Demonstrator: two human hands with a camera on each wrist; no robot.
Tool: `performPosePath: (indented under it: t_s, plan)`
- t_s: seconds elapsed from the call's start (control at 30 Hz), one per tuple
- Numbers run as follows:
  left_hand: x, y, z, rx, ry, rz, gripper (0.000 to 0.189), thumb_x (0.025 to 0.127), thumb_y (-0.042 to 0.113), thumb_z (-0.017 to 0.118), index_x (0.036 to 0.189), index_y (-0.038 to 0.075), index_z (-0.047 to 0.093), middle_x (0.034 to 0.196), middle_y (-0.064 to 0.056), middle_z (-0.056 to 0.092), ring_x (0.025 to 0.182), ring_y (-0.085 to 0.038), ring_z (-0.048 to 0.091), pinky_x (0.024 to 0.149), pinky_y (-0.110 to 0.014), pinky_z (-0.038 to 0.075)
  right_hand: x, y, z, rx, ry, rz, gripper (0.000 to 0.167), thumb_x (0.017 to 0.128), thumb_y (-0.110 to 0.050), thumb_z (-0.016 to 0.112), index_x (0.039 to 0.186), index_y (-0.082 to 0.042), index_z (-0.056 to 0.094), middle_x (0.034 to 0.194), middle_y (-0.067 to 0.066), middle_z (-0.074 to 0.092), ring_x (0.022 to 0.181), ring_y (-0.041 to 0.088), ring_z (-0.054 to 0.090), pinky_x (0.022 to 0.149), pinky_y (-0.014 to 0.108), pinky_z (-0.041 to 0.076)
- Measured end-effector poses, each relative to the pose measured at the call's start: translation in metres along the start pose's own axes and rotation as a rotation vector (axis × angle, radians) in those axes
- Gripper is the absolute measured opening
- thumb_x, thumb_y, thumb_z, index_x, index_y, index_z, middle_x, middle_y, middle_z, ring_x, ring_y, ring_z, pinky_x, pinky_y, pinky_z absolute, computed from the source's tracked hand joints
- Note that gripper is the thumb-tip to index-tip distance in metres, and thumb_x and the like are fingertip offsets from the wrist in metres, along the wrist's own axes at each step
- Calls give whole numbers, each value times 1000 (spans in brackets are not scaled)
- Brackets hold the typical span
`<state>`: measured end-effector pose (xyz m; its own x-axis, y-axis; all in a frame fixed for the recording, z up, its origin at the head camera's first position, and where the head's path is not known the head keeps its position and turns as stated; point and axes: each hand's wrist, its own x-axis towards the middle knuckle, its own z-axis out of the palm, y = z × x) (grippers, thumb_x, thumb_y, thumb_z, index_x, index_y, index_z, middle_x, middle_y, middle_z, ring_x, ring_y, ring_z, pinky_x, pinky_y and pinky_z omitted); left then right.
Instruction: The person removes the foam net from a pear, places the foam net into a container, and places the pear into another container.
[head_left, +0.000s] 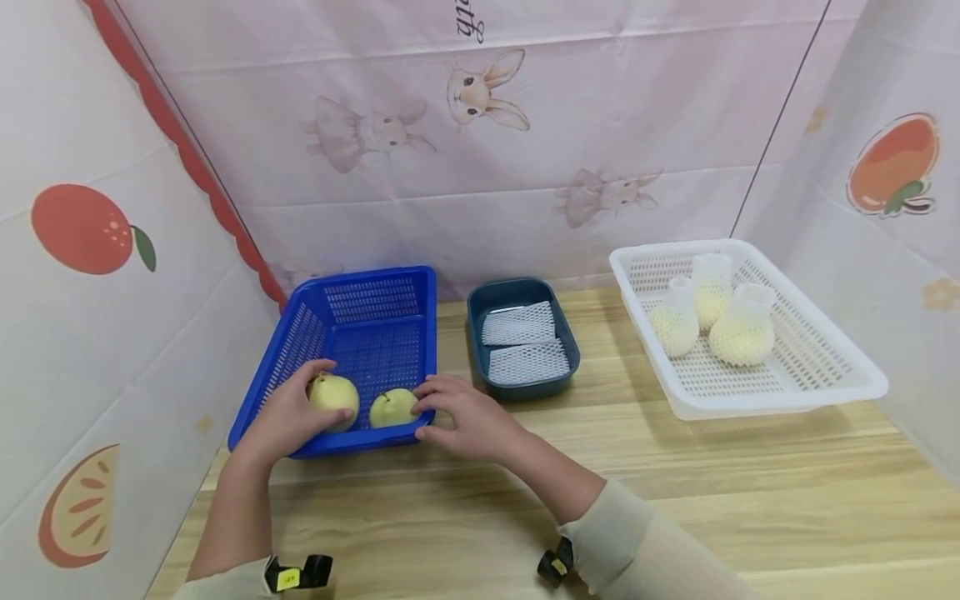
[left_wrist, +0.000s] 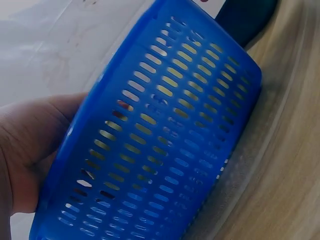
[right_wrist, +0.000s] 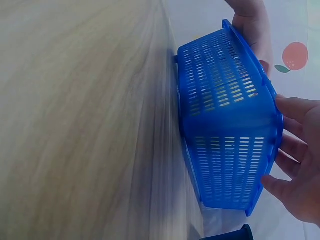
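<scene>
Inside the blue basket (head_left: 378, 346), my left hand (head_left: 288, 417) reaches over the front rim and holds a yellow-green pear (head_left: 335, 400) between thumb and fingers. A second pear (head_left: 393, 408) lies to its right, near the front corner. My right hand (head_left: 472, 421) is at that corner, with loosely bent fingers reaching over the rim to the second pear's side. In the right wrist view its fingers (right_wrist: 295, 106) spread along the rim. The basket wall hides most of the left hand's grasp in the left wrist view.
A dark teal tray (head_left: 480, 333) with two white foam nets (head_left: 528, 362) stands right of the blue basket. Farther right, a white basket (head_left: 817, 358) bears three net-wrapped fruits (head_left: 742, 329). Printed cloth walls (head_left: 480, 175) enclose the wooden table (head_left: 600, 450) at the back and sides.
</scene>
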<state>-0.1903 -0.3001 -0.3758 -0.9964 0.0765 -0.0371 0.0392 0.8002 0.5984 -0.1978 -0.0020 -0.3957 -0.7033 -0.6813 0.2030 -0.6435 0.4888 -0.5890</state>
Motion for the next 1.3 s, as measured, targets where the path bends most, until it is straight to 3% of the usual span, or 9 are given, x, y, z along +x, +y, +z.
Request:
performPosePath:
  t_s: [0.2,0.47,0.77,1.0,1.3]
  plan:
    - [7,0,4,51,-53,3,86,79,48,80,145,10,40,134,-21,54,105,-32,59,83,-47,54,-1,1,2,9,19,2,27,95,-33,66,118,-19,69,140,-5,55,142,15,37,116,36,33]
    - [10,-1,6,15,-122,-7,70,77,46,82,129,7,55,116,-14,63,95,-25,59,79,-37,54,-1,1,3,4,22,-4,26,95,-34,65,117,-20,70,140,-6,54,143,15,37,117,36,33]
    - [8,-3,7,24,-119,18,46,86,45,74,116,11,62,112,-9,66,105,-28,59,93,-52,50,-2,3,6,11,26,3,28,96,-36,64,119,-21,69,141,-7,53,144,15,35,116,38,33]
    - [10,-1,6,62,-115,22,38,93,41,66,117,11,63,111,-8,67,105,-27,59,93,-52,50,-3,5,6,22,22,5,28,96,-36,63,119,-21,69,142,-7,53,145,15,33,117,38,32]
    - [11,-1,5,66,-136,19,46,97,43,60,125,7,61,120,-14,66,114,-34,59,96,-56,48,-3,5,6,22,23,3,28,96,-36,64,119,-21,68,142,-6,52,146,15,31,117,38,32]
